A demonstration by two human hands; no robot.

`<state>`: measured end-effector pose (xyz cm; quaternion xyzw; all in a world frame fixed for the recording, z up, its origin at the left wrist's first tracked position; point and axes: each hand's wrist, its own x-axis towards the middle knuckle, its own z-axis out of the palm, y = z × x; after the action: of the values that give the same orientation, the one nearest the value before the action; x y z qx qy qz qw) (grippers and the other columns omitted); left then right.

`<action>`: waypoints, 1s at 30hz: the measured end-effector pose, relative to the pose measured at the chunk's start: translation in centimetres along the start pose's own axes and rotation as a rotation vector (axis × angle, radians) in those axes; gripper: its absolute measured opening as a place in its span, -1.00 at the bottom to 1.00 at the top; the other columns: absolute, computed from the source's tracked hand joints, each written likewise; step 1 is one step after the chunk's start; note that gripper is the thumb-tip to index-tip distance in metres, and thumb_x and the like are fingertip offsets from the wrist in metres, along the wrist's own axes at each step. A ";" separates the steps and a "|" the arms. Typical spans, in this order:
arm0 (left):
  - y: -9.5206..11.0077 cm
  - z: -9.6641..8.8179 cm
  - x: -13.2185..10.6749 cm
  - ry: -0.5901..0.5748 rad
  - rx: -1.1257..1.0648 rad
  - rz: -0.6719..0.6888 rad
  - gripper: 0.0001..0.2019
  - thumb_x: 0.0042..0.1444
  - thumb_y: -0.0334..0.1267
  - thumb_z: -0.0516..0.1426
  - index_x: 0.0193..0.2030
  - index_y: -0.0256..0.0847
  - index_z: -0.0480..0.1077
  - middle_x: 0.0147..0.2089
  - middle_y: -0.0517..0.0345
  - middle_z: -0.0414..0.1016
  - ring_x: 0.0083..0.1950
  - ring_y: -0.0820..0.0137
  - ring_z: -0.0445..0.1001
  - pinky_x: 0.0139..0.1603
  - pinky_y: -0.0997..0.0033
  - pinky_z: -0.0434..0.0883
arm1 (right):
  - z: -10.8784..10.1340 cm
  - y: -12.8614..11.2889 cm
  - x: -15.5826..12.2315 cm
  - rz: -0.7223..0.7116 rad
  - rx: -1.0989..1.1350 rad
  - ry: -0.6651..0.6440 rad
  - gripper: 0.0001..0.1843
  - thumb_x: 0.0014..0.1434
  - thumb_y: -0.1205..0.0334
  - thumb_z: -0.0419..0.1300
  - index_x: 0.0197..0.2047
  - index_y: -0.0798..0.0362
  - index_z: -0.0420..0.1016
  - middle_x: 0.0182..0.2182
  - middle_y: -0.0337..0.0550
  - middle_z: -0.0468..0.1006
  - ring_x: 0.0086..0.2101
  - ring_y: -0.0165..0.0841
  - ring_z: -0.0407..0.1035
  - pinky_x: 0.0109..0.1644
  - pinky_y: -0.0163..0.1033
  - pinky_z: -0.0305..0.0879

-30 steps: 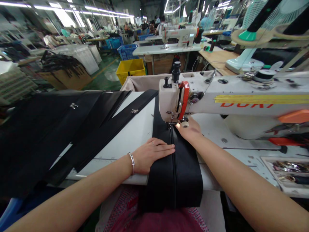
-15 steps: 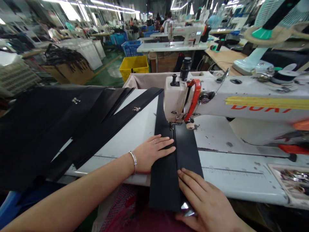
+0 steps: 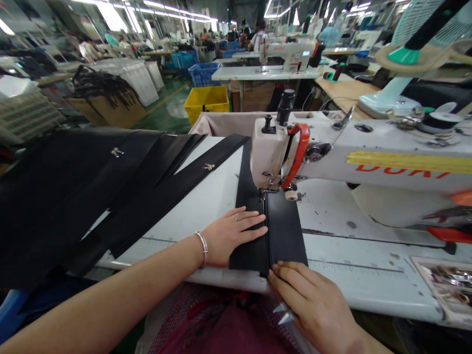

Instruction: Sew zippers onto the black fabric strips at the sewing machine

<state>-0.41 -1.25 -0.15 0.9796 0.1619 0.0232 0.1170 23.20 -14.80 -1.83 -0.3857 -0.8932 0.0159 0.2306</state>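
Observation:
A black strip (image 3: 287, 228) with a zipper-like seam down its middle lies under the needle and presser foot (image 3: 262, 195) of the white sewing machine (image 3: 271, 160). My left hand (image 3: 230, 233) rests flat on the strip's left half, fingers stretched toward the seam just in front of the foot. At the strip's near end, my right hand (image 3: 313, 300) has its fingertips on the right edge of the seam. Two pointed silver blades of what look like thread snips (image 3: 283, 313) stick out from under that palm; their handles are hidden.
More black panels (image 3: 92, 187) and a long strip with a metal zipper pull (image 3: 208, 167) lie on the left. A tray of metal parts (image 3: 450, 282) is set into the table's right end. Behind the machine stand a fabric-lined bin (image 3: 224, 123) and a yellow crate (image 3: 206, 102).
The black strip has slid forward under the machine, so its near end now lies at the table edge. My left hand stays nearly in place; the blades under my right hand show more clearly.

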 end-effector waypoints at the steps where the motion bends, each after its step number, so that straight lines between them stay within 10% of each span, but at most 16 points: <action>1: 0.1 0.0 0.0 0.007 -0.002 0.004 -0.02 -0.22 -0.20 0.25 0.38 -0.19 -0.07 0.43 -0.04 -0.12 0.41 0.09 -0.10 0.40 -0.02 -0.17 | 0.1 0.1 0.1 0.007 0.003 -0.002 -0.59 0.19 0.50 -0.01 0.07 0.15 0.42 -0.08 -0.04 0.53 -0.05 -0.22 0.38 -0.03 -0.15 0.45; 7: 0.7 0.1 0.1 0.119 -0.007 -0.034 -0.38 0.21 0.11 0.02 0.32 -0.16 0.11 0.37 -0.05 0.07 0.39 0.14 0.01 0.38 -0.02 -0.08 | 0.2 1.0 1.1 0.073 0.026 -0.005 -0.52 0.10 0.57 -0.04 0.03 0.10 0.44 -0.08 -0.10 0.52 -0.07 -0.24 0.38 0.00 -0.14 0.42; 30: -0.5 0.4 1.0 0.121 0.111 -0.088 -0.52 0.31 -0.10 -0.07 0.26 -0.36 0.20 0.31 -0.11 0.19 0.32 0.19 0.15 0.36 0.05 0.04 | 0.3 5.9 6.2 0.215 -0.127 -0.129 -0.60 0.18 0.28 0.11 0.10 0.06 0.37 0.06 -0.14 0.43 0.03 -0.23 0.29 -0.01 -0.09 0.39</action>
<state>0.44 -0.55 -0.60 0.9733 0.2127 0.0681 0.0533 23.37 -6.28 -0.86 -0.4910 -0.8591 0.0088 0.1446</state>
